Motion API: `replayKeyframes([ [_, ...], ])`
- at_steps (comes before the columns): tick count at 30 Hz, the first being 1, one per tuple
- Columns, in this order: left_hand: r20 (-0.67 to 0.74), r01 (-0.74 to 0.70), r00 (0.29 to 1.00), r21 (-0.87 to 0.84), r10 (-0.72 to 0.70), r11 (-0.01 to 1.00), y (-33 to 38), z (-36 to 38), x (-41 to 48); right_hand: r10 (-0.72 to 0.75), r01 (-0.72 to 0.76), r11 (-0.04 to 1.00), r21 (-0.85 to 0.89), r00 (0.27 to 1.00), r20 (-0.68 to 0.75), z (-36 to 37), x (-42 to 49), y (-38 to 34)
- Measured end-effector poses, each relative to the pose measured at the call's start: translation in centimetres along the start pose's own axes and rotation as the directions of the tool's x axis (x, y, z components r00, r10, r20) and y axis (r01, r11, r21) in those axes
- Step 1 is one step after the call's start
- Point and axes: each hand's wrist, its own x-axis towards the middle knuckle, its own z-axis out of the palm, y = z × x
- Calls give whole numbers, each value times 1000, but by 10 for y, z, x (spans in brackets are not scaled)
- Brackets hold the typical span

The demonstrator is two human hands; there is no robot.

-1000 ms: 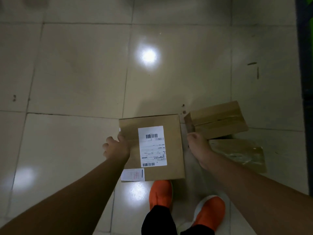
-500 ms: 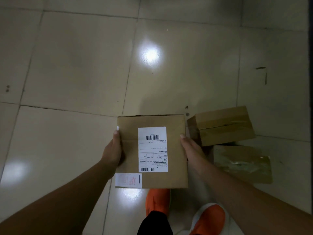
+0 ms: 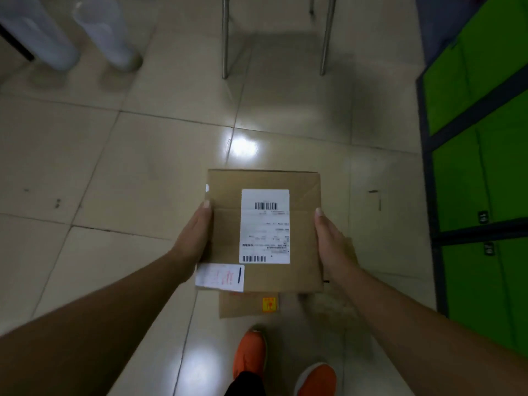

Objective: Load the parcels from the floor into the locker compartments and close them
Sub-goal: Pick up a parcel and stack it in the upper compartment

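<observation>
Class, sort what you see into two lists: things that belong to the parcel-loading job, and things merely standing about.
Belongs to the job:
labelled parcel, held by left hand and right hand
second parcel beneath it
green lockers

Just standing about:
metal legs
white posts
orange shoes

parcel (image 3: pixel 264 230) between hands, locker (image 3: pixel 480 178) right

This looks like an indoor parcel pick-up point. A bank of green locker doors (image 3: pixel 457 181) in a dark frame runs down the right edge, with small number tags (image 3: pixel 483 217) on them. At centre, a cardboard parcel (image 3: pixel 225 224) bears a barcoded shipping label (image 3: pixel 265 224) above a glossy beige tile floor (image 3: pixel 128 167). Thin metal furniture legs (image 3: pixel 225 38) stand at top centre.
</observation>
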Motion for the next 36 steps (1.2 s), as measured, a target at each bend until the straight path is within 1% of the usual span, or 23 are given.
replayKeyframes([
  [2,36,-77,997,32,76,997,11,-10,-1,-28,30,999,29,999,-46,-14,-30,-45],
  [4,53,-156,987,32,154,987,52,-15,-25,-71,76,996,54,993,-95,-27,-61,-90],
  [7,73,-262,963,10,261,965,142,-16,-106,-150,159,985,72,982,-119,-53,-111,-148],
  [10,158,-395,908,5,389,919,206,-17,-185,-185,196,976,90,975,-122,-81,-172,-205],
  [12,218,-433,881,11,420,901,235,-14,-224,-199,211,975,71,969,-143,-103,-210,-232],
  [15,234,-450,867,-16,440,893,279,1,-284,-256,276,958,79,945,-206,-142,-270,-269],
  [17,256,-442,866,-11,430,897,305,11,-320,-274,300,952,62,925,-263,-167,-306,-287],
  [19,300,-450,846,-44,442,892,331,21,-357,-288,325,943,77,909,-300,-192,-342,-302],
  [21,363,-465,811,-77,459,882,357,34,-392,-280,351,928,128,880,-384,-222,-365,-307],
  [24,412,-510,751,-136,516,850,386,49,-440,-328,411,886,212,881,-340,-251,-412,-326],
  [27,458,-494,723,-183,518,850,411,72,-476,-375,477,845,243,851,-367,-290,-446,-332],
  [29,480,-519,687,-202,545,831,425,88,-494,-409,525,818,236,819,-403,-309,-465,-340],
  [33,488,-620,598,-220,635,753,453,124,-533,-456,602,774,196,745,-487,-344,-498,-349],
  [36,521,-648,549,-229,654,727,471,148,-554,-473,665,719,202,681,-559,-366,-516,-351],
])
